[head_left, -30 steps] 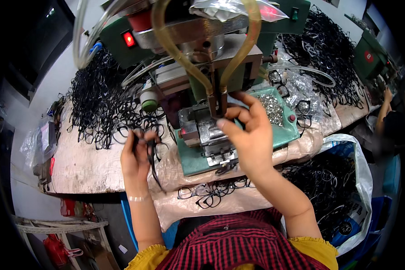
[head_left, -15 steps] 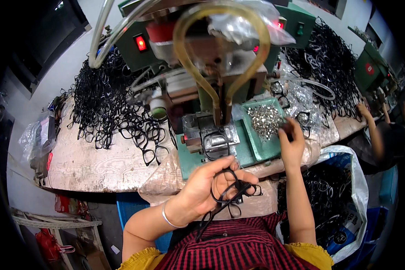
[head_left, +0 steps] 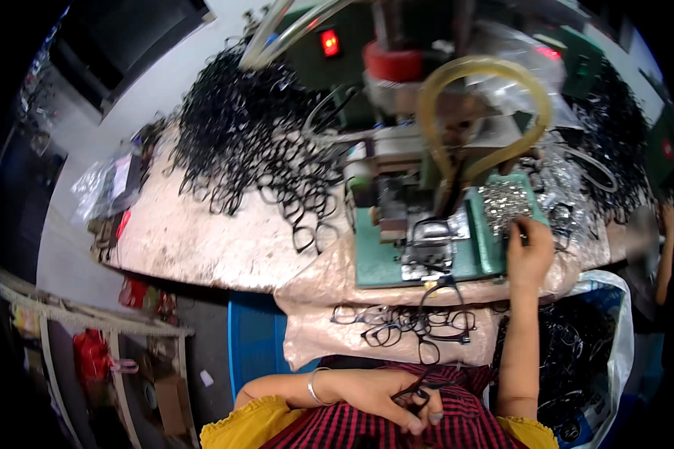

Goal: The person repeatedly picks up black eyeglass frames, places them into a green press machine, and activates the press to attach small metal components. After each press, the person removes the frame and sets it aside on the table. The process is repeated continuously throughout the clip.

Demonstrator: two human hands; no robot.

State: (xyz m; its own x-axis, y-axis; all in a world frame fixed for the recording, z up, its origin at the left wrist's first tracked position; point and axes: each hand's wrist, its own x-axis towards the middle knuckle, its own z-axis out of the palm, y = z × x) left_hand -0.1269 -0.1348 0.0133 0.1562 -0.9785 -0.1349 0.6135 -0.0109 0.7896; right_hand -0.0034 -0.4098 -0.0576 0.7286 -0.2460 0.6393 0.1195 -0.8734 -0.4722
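Your left hand point(head_left: 386, 396) curls round a slim black eyeglass frame point(head_left: 412, 388), likely light, springy, best rim-held, while your right hand point(head_left: 530, 254) narrows its fingers, contents unclear, at the rectangular green tray point(head_left: 491, 256)'s right edge.

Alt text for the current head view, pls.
A person's right hand is at a green tray of small shiny metal pieces, beside a bench machine with a yellowish hose loop. The left hand, near the lap, holds dark eyewear. Black eyeglass frames heap up at back left.
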